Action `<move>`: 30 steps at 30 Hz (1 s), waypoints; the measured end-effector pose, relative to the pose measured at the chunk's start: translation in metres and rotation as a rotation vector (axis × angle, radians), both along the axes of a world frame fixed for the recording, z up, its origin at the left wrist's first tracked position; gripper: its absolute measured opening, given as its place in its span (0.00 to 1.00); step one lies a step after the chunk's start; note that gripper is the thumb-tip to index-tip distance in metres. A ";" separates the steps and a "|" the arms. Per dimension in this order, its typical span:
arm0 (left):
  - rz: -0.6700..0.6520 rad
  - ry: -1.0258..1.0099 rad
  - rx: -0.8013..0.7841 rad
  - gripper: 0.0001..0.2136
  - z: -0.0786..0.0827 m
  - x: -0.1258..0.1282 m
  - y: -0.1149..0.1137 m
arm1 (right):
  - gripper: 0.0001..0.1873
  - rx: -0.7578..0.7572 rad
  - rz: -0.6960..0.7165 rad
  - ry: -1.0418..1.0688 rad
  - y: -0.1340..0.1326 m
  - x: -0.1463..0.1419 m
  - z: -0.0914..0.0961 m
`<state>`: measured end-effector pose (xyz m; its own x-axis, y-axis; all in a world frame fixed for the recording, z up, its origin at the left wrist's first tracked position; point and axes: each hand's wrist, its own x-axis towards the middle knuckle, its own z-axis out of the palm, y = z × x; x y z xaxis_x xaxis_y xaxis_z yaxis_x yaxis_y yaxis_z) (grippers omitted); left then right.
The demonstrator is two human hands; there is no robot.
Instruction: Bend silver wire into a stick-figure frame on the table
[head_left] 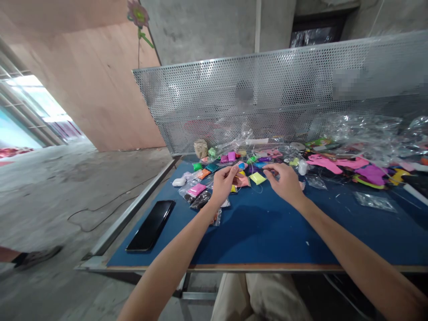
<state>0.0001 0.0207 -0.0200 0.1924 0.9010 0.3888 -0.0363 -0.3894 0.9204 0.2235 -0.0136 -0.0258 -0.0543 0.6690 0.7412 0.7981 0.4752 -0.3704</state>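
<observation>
My left hand (226, 182) is closed in a pinch above the table, with a small pink-and-blue piece of modelling clay (241, 166) at its fingertips. Opposite it, my right hand (285, 182) has thumb and fingers drawn together; whatever may be between them is too small to make out. The two hands are apart. Between and behind them lie small coloured packets of clay, among them a yellow packet (257, 178) and a magenta packet (232, 156). Beside my left wrist are a pink packet (196, 190) and clear plastic bags, partly covered by the hand.
A black phone (150, 226) lies at the left of the blue table (257, 236). Flat pink and purple shapes (371, 174) and crumpled clear plastic (361, 129) are heaped at the right. A perforated metal panel (207, 89) stands along the back. A person's foot (38, 257) shows at left.
</observation>
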 end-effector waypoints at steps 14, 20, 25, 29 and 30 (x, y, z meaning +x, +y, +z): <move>-0.014 -0.129 0.096 0.18 -0.005 -0.005 0.008 | 0.16 -0.360 0.365 0.276 0.013 0.007 -0.007; -0.083 -0.166 0.019 0.18 -0.009 0.000 0.004 | 0.19 -0.417 0.594 0.845 0.015 -0.009 -0.017; -0.120 -0.228 -0.035 0.18 -0.012 0.002 0.005 | 0.16 -0.609 0.787 1.196 0.015 -0.005 -0.014; -0.132 -0.215 -0.055 0.18 -0.013 0.002 0.005 | 0.12 -0.710 0.850 1.385 0.012 -0.009 -0.011; -0.139 -0.209 -0.059 0.18 -0.013 0.002 0.005 | 0.12 -0.693 0.847 1.429 0.012 -0.010 -0.011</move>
<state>0.0020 0.0257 -0.0329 0.2371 0.8939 0.3804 -0.2775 -0.3129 0.9084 0.2132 -0.0013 -0.0366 -0.1463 0.9789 0.1429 -0.6362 0.0175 -0.7713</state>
